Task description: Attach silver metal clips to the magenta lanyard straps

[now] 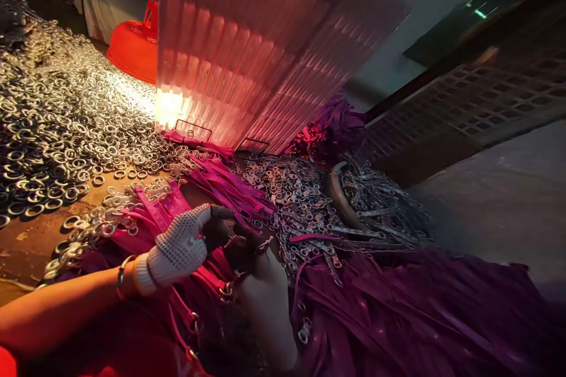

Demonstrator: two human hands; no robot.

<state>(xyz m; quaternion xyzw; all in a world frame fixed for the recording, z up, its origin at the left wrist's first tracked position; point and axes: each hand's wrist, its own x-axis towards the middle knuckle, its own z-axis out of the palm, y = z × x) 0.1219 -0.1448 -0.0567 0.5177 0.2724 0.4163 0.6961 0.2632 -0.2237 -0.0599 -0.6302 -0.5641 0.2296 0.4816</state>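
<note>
My left hand (183, 247) wears a white dotted work glove with darkened fingertips and reaches in from the lower left. Its fingers pinch together over a small metal clip on a pink strap (212, 274). My right hand (260, 283) comes up from below, gloved too, with its dark fingertips closed against the same clip beside the left fingers. A metal bangle (121, 274) sits on my left wrist. Pink straps (221, 185) lie in a heap just beyond both hands.
A big heap of metal rings (57, 123) covers the left. Metal clasps and chains (309, 200) lie in the middle. Purple straps (420, 312) fill the lower right. A ribbed translucent sheet (265, 53) stands behind, with a red basin (132, 47) beside it.
</note>
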